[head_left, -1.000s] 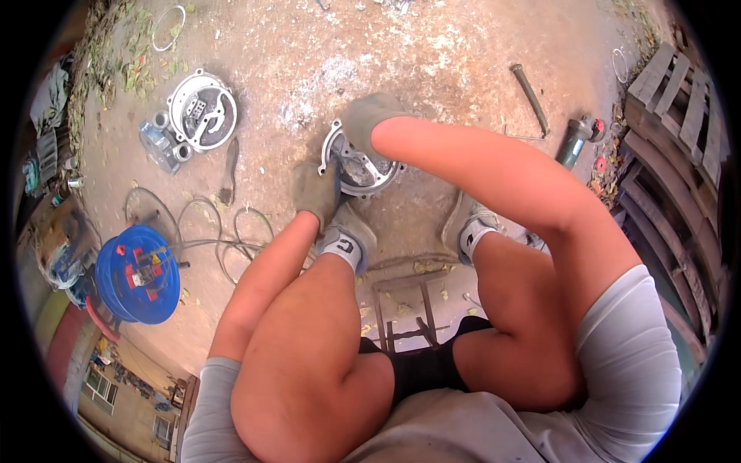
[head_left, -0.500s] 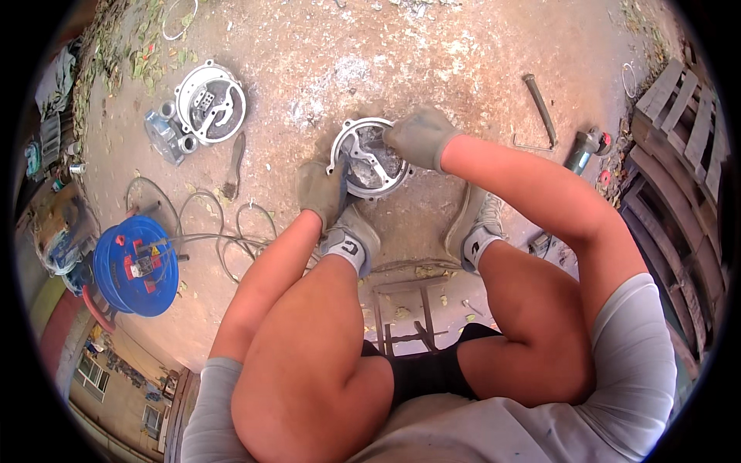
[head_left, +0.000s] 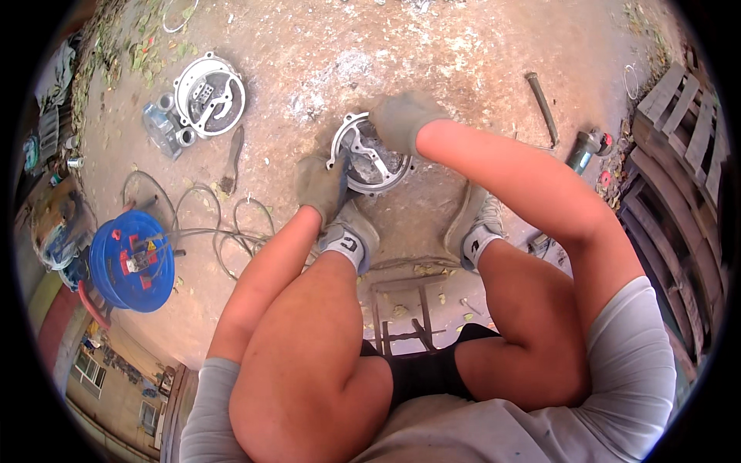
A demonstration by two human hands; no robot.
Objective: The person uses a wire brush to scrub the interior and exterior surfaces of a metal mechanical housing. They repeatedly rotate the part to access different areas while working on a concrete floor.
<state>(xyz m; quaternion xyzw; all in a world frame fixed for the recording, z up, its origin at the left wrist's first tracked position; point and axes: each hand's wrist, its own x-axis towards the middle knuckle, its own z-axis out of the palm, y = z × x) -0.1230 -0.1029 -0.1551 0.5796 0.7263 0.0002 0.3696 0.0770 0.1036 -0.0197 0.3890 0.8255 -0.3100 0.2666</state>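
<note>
Bare, dusty ground [head_left: 463,69] was observed across the upper frame, with pale patches scattered over it and stacked wooden pallets [head_left: 675,123] along the right edge. At the centre, slightly above the middle of the frame, a round metal housing [head_left: 372,160] with a curved inner rib was found lying on the ground, just ahead of the shoes. Its left rim was touched by the gloved left hand [head_left: 320,187]; whether the left fingers were clamped on the rim could not be determined. Its upper right rim was covered by the gloved right hand [head_left: 405,123], whose fingers were hidden beneath the glove's back, so that their state could not be told.

At upper left, a second round housing [head_left: 210,96] was noted, with a grey-blue metal part [head_left: 160,131] just beside it and a narrow handled tool [head_left: 234,158] lying below. A blue cable reel [head_left: 133,262] was recorded at centre left, its dark cable [head_left: 220,231] looped toward the left forearm. At upper right, a long metal bar [head_left: 543,109] and a green-bodied power tool [head_left: 580,154] were noted near the pallets.
</note>
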